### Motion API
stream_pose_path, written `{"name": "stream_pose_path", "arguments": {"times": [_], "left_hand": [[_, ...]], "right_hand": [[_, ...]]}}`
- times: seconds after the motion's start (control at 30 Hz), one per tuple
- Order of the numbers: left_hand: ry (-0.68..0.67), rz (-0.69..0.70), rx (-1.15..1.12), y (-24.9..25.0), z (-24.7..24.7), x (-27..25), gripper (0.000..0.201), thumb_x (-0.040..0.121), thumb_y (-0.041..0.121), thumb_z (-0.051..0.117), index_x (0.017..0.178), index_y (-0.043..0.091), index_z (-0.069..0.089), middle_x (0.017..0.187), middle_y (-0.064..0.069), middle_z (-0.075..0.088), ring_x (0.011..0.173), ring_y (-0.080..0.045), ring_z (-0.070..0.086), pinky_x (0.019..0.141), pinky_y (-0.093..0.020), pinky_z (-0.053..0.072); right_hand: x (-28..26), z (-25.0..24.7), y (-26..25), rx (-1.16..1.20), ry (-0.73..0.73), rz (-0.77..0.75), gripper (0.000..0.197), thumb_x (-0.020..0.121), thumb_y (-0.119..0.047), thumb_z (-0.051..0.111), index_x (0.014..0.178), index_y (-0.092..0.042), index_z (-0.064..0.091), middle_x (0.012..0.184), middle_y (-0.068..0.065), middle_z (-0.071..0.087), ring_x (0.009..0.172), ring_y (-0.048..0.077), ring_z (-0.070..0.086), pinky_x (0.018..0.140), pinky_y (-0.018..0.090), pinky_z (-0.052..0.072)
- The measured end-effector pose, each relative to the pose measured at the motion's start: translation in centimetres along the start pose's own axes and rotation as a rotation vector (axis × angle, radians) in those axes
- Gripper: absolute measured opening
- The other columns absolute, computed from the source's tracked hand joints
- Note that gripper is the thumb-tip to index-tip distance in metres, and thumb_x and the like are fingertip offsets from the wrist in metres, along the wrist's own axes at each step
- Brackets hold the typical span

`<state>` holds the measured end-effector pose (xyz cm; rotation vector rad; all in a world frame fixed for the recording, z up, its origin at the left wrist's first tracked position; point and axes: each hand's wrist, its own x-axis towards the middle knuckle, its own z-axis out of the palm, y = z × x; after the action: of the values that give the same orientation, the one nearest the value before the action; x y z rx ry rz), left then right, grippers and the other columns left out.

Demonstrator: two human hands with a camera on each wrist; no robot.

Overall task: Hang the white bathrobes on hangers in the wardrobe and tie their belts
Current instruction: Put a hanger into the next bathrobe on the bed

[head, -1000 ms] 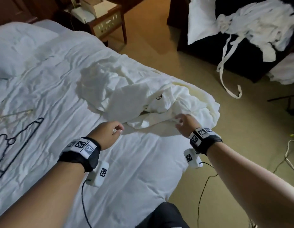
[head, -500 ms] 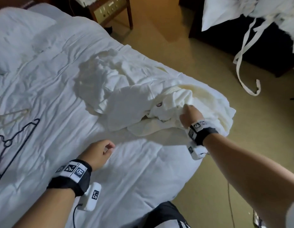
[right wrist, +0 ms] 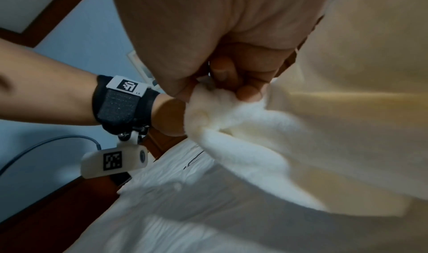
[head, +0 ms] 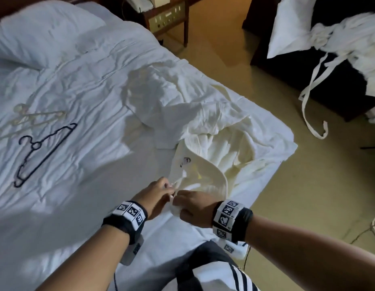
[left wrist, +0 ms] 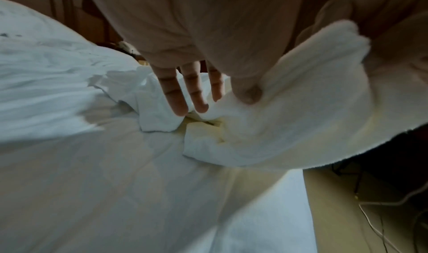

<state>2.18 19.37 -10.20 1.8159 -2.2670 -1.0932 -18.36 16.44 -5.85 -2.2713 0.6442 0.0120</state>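
Note:
A white bathrobe (head: 214, 133) with a small dark logo lies crumpled on the bed (head: 77, 206), near its right edge. My right hand (head: 193, 208) grips a bunched piece of the bathrobe (right wrist: 243, 128) by its thick edge, fingers curled round it. My left hand (head: 159, 192) meets it from the left. Its thumb (left wrist: 247, 92) presses on the bathrobe (left wrist: 277, 125) while three fingers (left wrist: 178, 101) stretch straight; the index finger is hidden. A black hanger (head: 41, 152) and pale hangers (head: 31, 120) lie on the bed's left. A second bathrobe (head: 350, 49) sits heaped on dark furniture at the far right, its belt (head: 308, 97) dangling to the floor.
A pillow (head: 35, 34) lies at the bed's head and a wooden nightstand (head: 167, 15) stands behind it. Another white pillow (head: 291, 24) leans on the dark furniture. Cables (head: 371, 227) trail on the carpet at the right. Carpeted floor runs between bed and furniture.
My right hand has pulled the bathrobe's edge toward me across the bed. My left hand has moved right from the bare duvet and taken hold of the same edge.

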Motion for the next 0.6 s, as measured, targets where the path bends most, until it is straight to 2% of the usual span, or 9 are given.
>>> {"name": "stream_pose_path", "arguments": {"times": [0.07, 0.17, 0.3, 0.37, 0.43, 0.53, 0.6], "left_hand": [[-0.030, -0.034, -0.050, -0.8, -0.1, -3.9, 0.024, 0.088, 0.020, 0.049, 0.102, 0.040, 0.048, 0.099, 0.008, 0.039, 0.083, -0.015, 0.054, 0.080, -0.038, 0.051], [-0.049, -0.138, -0.014, -4.0, -1.5, -11.2, 0.020, 0.092, 0.019, 0.043, 0.099, 0.037, 0.048, 0.094, 0.004, 0.036, 0.077, -0.020, 0.053, 0.078, -0.043, 0.051], [-0.015, -0.315, 0.157, -10.0, -6.0, -24.2, 0.020, 0.090, 0.016, 0.044, 0.096, 0.035, 0.049, 0.097, -0.001, 0.036, 0.073, -0.027, 0.052, 0.074, -0.041, 0.050], [0.001, -0.469, 0.306, -13.6, -8.6, -31.8, 0.013, 0.093, 0.022, 0.044, 0.097, 0.034, 0.048, 0.101, -0.003, 0.038, 0.077, -0.027, 0.052, 0.073, -0.039, 0.049], [0.008, -0.682, 0.474, -16.8, -10.9, -39.2, 0.012, 0.095, 0.028, 0.044, 0.104, 0.035, 0.048, 0.107, -0.004, 0.039, 0.084, -0.025, 0.049, 0.074, -0.034, 0.046], [0.006, -0.981, 0.597, -21.2, -11.4, -47.7, 0.039, 0.088, 0.024, 0.052, 0.125, 0.036, 0.046, 0.124, -0.010, 0.037, 0.105, -0.032, 0.048, 0.084, -0.037, 0.043], [0.042, -1.143, 0.479, -23.6, -9.4, -51.4, 0.037, 0.089, 0.021, 0.050, 0.124, 0.031, 0.048, 0.126, -0.013, 0.035, 0.110, -0.037, 0.048, 0.090, -0.043, 0.045]], "right_hand": [[0.5, 1.4, -3.2, 0.007, -0.030, 0.002, 0.041, 0.078, -0.030, 0.036, 0.100, -0.004, 0.060, 0.102, 0.013, 0.059, 0.085, 0.032, 0.056, 0.071, 0.035, 0.045], [3.0, 4.1, -8.9, 0.019, -0.037, -0.006, 0.035, 0.080, -0.026, 0.046, 0.106, -0.007, 0.060, 0.102, 0.013, 0.059, 0.088, 0.032, 0.056, 0.077, 0.038, 0.046], [8.3, 9.6, -19.0, 0.091, -0.045, -0.092, 0.033, 0.081, -0.024, 0.048, 0.105, -0.007, 0.061, 0.097, 0.013, 0.059, 0.082, 0.029, 0.054, 0.073, 0.033, 0.042], [11.1, 12.6, -24.7, 0.227, -0.061, -0.151, 0.026, 0.088, -0.012, 0.050, 0.109, -0.008, 0.064, 0.093, 0.008, 0.058, 0.076, 0.020, 0.052, 0.072, 0.027, 0.040], [13.8, 15.3, -29.4, 0.321, -0.083, -0.190, 0.028, 0.091, -0.005, 0.052, 0.114, -0.012, 0.064, 0.094, 0.002, 0.055, 0.074, 0.015, 0.052, 0.072, 0.026, 0.043], [17.3, 18.5, -33.0, 0.223, -0.140, -0.174, 0.033, 0.089, -0.010, 0.057, 0.121, -0.020, 0.062, 0.103, -0.001, 0.054, 0.080, 0.014, 0.054, 0.086, 0.031, 0.049], [19.0, 20.2, -33.0, 0.103, -0.206, -0.145, 0.034, 0.091, -0.016, 0.057, 0.124, -0.022, 0.058, 0.107, -0.001, 0.054, 0.086, 0.016, 0.057, 0.091, 0.033, 0.048]]}}
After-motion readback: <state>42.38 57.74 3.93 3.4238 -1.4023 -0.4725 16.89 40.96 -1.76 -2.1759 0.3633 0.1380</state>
